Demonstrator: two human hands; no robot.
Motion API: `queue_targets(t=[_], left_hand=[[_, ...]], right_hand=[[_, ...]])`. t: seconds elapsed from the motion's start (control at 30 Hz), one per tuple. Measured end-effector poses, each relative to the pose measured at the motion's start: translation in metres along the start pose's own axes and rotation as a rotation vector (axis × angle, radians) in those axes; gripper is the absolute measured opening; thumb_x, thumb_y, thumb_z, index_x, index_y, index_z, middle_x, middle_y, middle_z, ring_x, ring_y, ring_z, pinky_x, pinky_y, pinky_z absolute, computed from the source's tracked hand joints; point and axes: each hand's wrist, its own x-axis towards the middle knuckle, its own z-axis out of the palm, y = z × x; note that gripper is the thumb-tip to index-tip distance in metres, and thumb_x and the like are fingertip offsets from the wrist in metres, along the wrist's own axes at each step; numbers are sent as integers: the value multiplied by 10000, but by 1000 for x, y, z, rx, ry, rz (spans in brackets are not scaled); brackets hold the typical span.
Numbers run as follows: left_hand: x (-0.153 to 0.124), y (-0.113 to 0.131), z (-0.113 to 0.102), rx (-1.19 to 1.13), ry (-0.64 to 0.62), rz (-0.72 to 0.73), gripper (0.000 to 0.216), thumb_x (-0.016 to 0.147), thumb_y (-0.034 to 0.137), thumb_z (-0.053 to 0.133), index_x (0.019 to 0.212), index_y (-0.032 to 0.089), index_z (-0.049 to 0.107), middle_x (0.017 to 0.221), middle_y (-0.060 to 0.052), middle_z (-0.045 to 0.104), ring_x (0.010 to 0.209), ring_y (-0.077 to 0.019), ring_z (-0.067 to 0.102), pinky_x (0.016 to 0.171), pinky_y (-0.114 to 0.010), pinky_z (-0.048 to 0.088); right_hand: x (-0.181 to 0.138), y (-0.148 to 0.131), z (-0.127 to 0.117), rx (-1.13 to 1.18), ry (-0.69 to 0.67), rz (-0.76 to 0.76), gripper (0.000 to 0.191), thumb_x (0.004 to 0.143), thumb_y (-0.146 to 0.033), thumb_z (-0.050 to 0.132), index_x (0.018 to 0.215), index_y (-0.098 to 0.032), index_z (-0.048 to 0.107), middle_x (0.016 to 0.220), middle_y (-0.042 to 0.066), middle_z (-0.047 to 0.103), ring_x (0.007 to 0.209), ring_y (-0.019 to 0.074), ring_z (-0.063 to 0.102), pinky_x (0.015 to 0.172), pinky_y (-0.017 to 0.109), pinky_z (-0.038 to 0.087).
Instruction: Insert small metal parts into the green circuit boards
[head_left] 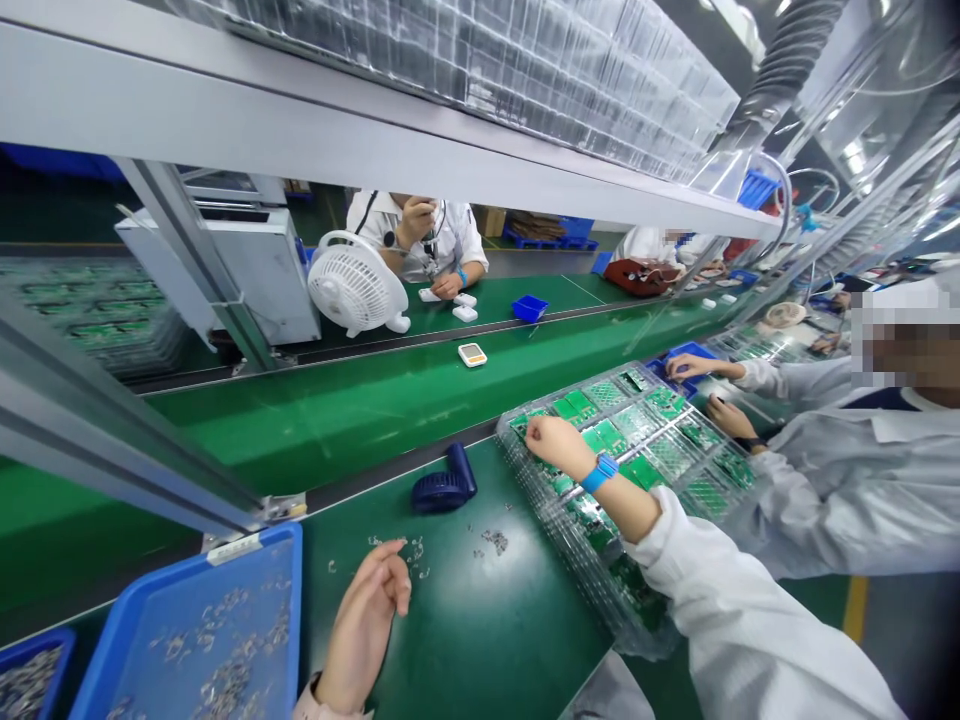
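My right hand (553,440), with a blue wristband and a white sleeve, lies on the left far corner of a clear plastic tray (637,600) that holds several green circuit boards (609,438). Its fingers curl over the tray's edge. My left hand (367,620) hovers low over the green mat with its fingertips bunched together, right beside scattered small metal parts (491,541). What the fingertips pinch is too small to make out.
A blue bin (259,560) of small metal parts sits at the front left, and a dark blue fan (444,485) lies by the conveyor belt (337,410). A co-worker's hands (694,368) work at the tray's far side. Another person sits across the belt behind a white fan (356,285).
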Motion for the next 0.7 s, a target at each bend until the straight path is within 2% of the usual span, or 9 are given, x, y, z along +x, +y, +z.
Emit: queue_targets(t=[0.17, 0.23, 0.3, 0.4, 0.5, 0.57, 0.63, 0.7], left_hand=[[1, 1, 0, -6, -8, 18, 353, 843, 446, 607, 1086, 192, 636, 724, -26, 562, 581, -142, 471, 570, -289, 396], [2, 0, 1, -5, -13, 33, 359, 836, 438, 617, 1088, 184, 634, 717, -26, 563, 579, -140, 476, 559, -282, 394], [2, 1, 1, 5, -22, 47, 367, 826, 434, 626, 1088, 177, 633, 710, -26, 567, 579, -140, 484, 546, -274, 393], [3, 2, 2, 39, -49, 90, 370, 807, 430, 636, 1070, 170, 633, 700, -25, 573, 576, -137, 492, 537, -264, 398], [4, 5, 2, 97, -89, 169, 393, 778, 433, 646, 1062, 163, 629, 708, -26, 590, 575, -135, 502, 542, -263, 417], [3, 7, 2, 188, -125, 234, 417, 766, 457, 643, 1055, 158, 625, 718, -28, 605, 586, -144, 521, 547, -266, 433], [-4, 8, 4, 397, -149, 339, 450, 777, 482, 633, 1076, 146, 623, 758, -36, 633, 622, -158, 554, 595, -280, 463], [-19, 7, 10, 797, -73, 508, 421, 794, 428, 659, 1098, 138, 638, 860, -39, 664, 735, -175, 584, 654, -267, 468]], right_hand=[[-6, 7, -18, 45, -5, -94, 174, 898, -223, 549, 854, -191, 715, 904, 48, 707, 853, 156, 638, 743, 227, 419], [-20, 19, -32, 88, 52, -114, 190, 921, -239, 531, 917, -186, 713, 928, 60, 696, 895, 166, 627, 800, 247, 432], [-45, 36, -46, 181, 114, -142, 180, 919, -251, 537, 929, -187, 705, 916, 55, 689, 872, 171, 624, 794, 267, 450], [-103, 61, -62, 349, 231, -138, 172, 918, -290, 543, 922, -196, 688, 918, 47, 686, 847, 180, 628, 756, 292, 478], [-179, 80, -71, 459, 350, -122, 174, 928, -319, 541, 937, -211, 677, 935, 50, 680, 872, 192, 632, 774, 316, 495], [-231, 91, -71, 522, 380, -132, 165, 936, -320, 543, 939, -223, 676, 939, 48, 677, 877, 192, 633, 790, 321, 499], [-281, 102, -66, 586, 411, -133, 161, 943, -320, 542, 937, -229, 674, 941, 48, 677, 886, 191, 637, 806, 324, 500], [-327, 115, -55, 634, 460, -118, 164, 946, -320, 542, 929, -227, 676, 945, 49, 681, 896, 191, 640, 811, 323, 501]])
